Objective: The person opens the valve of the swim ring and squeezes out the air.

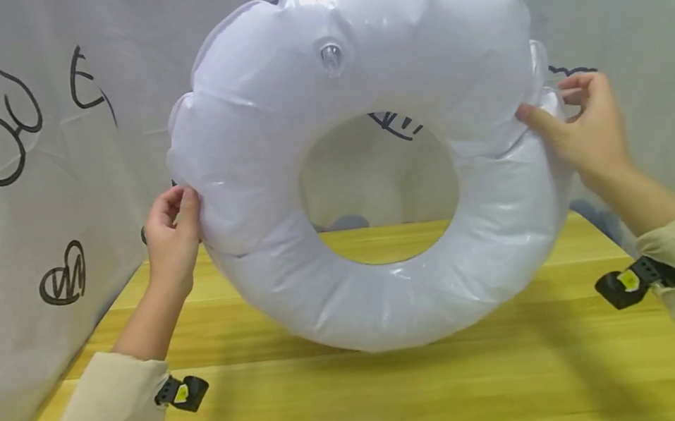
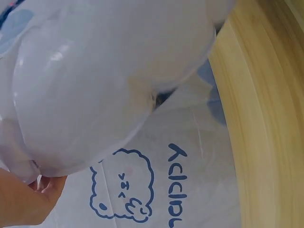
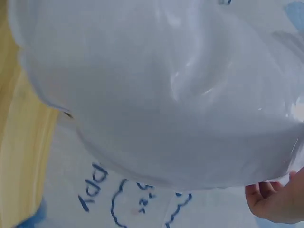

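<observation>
A puffed-up white swim ring [image 1: 389,307] stands upright in front of me, its round hole facing me and its outer edge scalloped. Near the top of its face sits a clear valve [image 1: 331,57]. My left hand [image 1: 172,221] pinches the ring's left edge between thumb and fingers. On the opposite edge, a little higher, my right hand [image 1: 589,124] grips the ring, thumb on the near face. In the left wrist view the left hand [image 2: 31,197] holds a fold at the rim. The right wrist view has the right hand [image 3: 278,197] at the ring's lower edge.
Under the ring lies a yellow wood-grain table [image 1: 363,406]. A pale cloth [image 1: 102,170] with dark line drawings hangs at the left and behind. Each sleeve cuff carries a small black wrist device [image 1: 189,393].
</observation>
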The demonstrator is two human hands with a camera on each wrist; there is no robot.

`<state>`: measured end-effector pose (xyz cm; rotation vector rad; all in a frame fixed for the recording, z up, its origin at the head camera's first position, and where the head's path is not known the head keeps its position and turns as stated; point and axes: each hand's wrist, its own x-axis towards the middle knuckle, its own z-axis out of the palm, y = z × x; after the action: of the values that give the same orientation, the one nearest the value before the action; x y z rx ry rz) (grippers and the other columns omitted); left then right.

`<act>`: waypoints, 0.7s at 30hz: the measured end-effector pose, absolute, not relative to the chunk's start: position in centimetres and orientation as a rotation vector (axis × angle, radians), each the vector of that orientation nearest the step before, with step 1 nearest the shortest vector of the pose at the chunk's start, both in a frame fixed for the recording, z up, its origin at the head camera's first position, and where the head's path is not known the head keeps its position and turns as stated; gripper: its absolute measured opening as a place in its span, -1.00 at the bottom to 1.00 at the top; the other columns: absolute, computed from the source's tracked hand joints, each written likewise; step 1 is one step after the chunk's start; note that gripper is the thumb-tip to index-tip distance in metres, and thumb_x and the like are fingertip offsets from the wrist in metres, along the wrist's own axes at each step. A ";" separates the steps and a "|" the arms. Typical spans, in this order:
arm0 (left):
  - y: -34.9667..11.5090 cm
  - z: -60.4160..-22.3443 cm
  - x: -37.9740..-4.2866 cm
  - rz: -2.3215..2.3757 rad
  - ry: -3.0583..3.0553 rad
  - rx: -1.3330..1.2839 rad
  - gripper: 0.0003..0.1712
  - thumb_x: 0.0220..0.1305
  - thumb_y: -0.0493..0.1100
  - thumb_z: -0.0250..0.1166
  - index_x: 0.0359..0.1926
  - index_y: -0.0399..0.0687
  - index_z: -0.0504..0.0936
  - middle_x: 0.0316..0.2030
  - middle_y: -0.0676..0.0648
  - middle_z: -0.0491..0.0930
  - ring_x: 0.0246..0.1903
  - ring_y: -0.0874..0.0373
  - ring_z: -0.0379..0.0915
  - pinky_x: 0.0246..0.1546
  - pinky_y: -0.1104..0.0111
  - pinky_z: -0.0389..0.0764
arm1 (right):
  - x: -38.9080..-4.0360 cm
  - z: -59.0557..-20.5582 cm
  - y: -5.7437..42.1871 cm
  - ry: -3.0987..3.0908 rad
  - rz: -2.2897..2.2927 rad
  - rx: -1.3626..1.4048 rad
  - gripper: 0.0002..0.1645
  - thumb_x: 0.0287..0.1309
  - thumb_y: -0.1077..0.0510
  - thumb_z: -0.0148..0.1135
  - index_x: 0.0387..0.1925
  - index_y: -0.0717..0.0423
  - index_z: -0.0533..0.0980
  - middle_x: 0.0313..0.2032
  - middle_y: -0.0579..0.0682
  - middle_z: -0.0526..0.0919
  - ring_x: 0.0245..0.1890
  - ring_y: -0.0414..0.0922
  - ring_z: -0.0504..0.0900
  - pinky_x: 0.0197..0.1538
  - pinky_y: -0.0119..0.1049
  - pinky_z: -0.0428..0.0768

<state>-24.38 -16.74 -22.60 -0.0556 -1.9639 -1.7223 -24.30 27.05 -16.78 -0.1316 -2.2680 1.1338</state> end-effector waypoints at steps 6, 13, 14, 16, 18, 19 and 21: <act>-16.7 -22.7 -24.0 -1.716 -2.181 -0.128 -0.25 0.29 0.14 0.01 0.34 -0.25 0.19 0.18 -0.14 0.36 0.03 0.20 0.31 0.02 0.47 0.42 | -26.0 -15.7 27.1 -2.417 0.983 -0.119 -0.45 0.08 -0.31 0.11 -0.25 0.02 0.20 -0.10 0.13 0.28 -0.03 0.09 0.26 0.02 0.01 0.32; -16.1 -23.4 -24.4 -1.716 -2.410 -0.074 -0.11 0.23 0.23 0.06 0.36 -0.32 0.13 0.31 -0.31 0.23 0.19 -0.08 0.25 0.25 0.10 0.30 | -27.1 -17.8 28.6 -2.714 0.811 -0.126 -0.11 0.12 -0.42 -0.08 -0.12 0.40 0.24 -0.12 0.36 0.32 -0.14 0.23 0.34 -0.15 0.05 0.46; -16.0 -23.5 -24.4 -1.701 -2.427 -0.043 -0.09 0.22 0.25 0.06 0.35 -0.32 0.14 0.31 -0.31 0.23 0.20 -0.09 0.25 0.25 0.09 0.30 | -27.2 -18.2 28.8 -2.744 0.812 -0.131 -0.07 0.12 -0.45 -0.11 -0.09 0.42 0.24 -0.10 0.38 0.33 -0.12 0.25 0.35 -0.12 0.08 0.47; -15.9 -23.8 -24.6 -1.655 -2.446 0.030 -0.08 0.20 0.28 0.08 0.33 -0.33 0.19 0.30 -0.31 0.24 0.19 -0.10 0.26 0.24 0.09 0.31 | -27.3 -19.0 28.9 -2.779 0.842 -0.121 0.00 0.12 -0.47 -0.16 -0.01 0.46 0.24 -0.03 0.41 0.33 -0.07 0.27 0.36 -0.05 0.11 0.46; -15.7 -24.0 -24.7 -1.606 -2.462 0.104 -0.06 0.17 0.32 0.10 0.29 -0.35 0.25 0.27 -0.32 0.28 0.16 -0.09 0.28 0.23 0.09 0.33 | -27.4 -19.7 29.0 -2.807 0.888 -0.087 0.05 0.13 -0.47 -0.19 0.08 0.49 0.23 0.04 0.45 0.32 -0.01 0.30 0.35 0.04 0.16 0.43; -15.7 -24.2 -24.8 -1.587 -2.474 0.138 -0.06 0.16 0.34 0.10 0.28 -0.35 0.28 0.26 -0.32 0.29 0.14 -0.08 0.30 0.22 0.09 0.34 | -27.4 -19.9 29.0 -2.824 0.902 -0.065 0.06 0.14 -0.47 -0.20 0.11 0.49 0.23 0.06 0.46 0.32 0.02 0.31 0.36 0.07 0.16 0.42; -15.5 -24.5 -24.9 -1.561 -2.510 0.196 -0.03 0.15 0.38 0.08 0.27 -0.36 0.29 0.25 -0.33 0.31 0.09 -0.05 0.31 0.20 0.09 0.36 | -27.5 -20.2 29.0 -2.871 0.890 -0.017 0.04 0.17 -0.45 -0.21 0.17 0.47 0.23 0.11 0.49 0.31 0.06 0.33 0.36 0.11 0.16 0.40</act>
<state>-24.94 -15.54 -24.50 0.1960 -2.5098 -1.5612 -27.51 29.01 -20.23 -0.0173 -2.8714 0.8902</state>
